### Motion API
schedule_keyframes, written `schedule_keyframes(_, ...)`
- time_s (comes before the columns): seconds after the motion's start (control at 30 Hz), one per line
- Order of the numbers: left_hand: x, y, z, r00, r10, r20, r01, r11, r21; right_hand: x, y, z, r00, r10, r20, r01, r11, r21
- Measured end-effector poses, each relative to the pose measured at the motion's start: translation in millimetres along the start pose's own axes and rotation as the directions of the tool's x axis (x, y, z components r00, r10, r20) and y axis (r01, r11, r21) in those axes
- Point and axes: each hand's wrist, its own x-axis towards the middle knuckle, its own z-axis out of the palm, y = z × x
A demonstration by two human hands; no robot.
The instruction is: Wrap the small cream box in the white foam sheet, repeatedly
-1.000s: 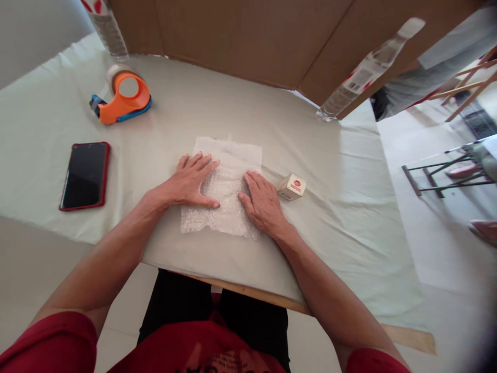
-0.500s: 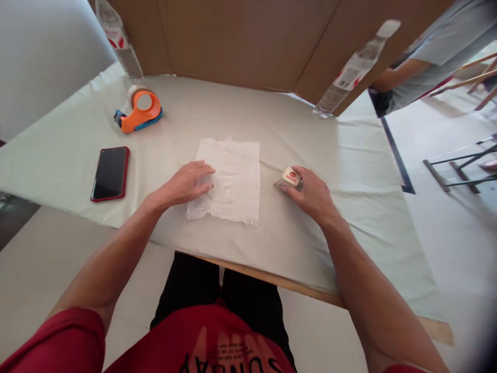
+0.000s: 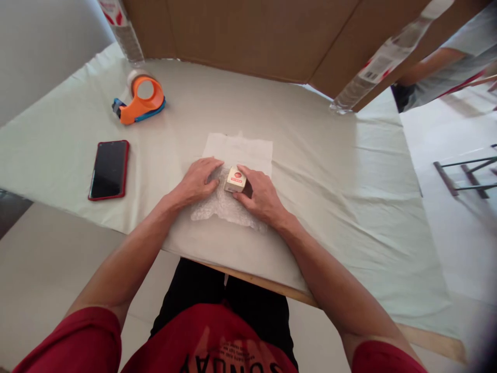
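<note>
A small cream box (image 3: 235,178) with a red mark on top is held between the thumb and fingers of my right hand (image 3: 262,196). It is over the middle of a sheet of bubble wrap (image 3: 217,208) that lies flat on the cloth-covered table. Whether the box touches the sheet I cannot tell. My left hand (image 3: 200,181) rests at the sheet's left side, thumb and fingers apart, with nothing held. A short gap separates it from the box.
An orange tape dispenser (image 3: 143,102) and a phone (image 3: 109,170) in a red case lie to the left. Behind stand a cardboard panel (image 3: 240,39) and two water bottles, one left (image 3: 129,41) and one right (image 3: 373,72). A person's arm (image 3: 430,65) shows beyond the right bottle.
My right hand has carried the small box leftward, from the table beside the bubble wrap to over its middle. My left hand stays at the sheet's left side. The view has shifted slightly.
</note>
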Motion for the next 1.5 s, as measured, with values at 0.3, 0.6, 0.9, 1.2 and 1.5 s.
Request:
schedule_keyframes(0.3, 0, -1, 0.2, 0.998, 0.067, 0.017, -0.068, 0.997, 0.035, -9, 12, 4, 0.999, 0.039, 0.011, -0.039, 0.995, 0.096)
schedule_keyframes(0.6, 0, -4, 0.4, 0.996, 0.085, 0.032, -0.086, 0.995, 0.046, -6, 14, 3, 0.998, -0.018, 0.055, 0.014, 0.997, 0.075)
schedule_keyframes(0.9, -1, -2, 0.6, 0.996, 0.087, 0.023, -0.088, 0.995, 0.050, -8, 12, 4, 0.999, -0.012, 0.042, 0.011, 0.999, 0.031)
schedule_keyframes(1.2, -1, -4, 1.3, 0.995, 0.096, 0.031, -0.098, 0.994, 0.056, -10, 11, 7, 1.000, -0.007, 0.024, 0.007, 1.000, 0.029)
schedule_keyframes(1.5, -13, 24, -43.7, 0.981, -0.168, -0.100, 0.148, 0.973, -0.179, -10, 15, 2, 0.999, -0.029, 0.025, 0.026, 0.995, 0.098)
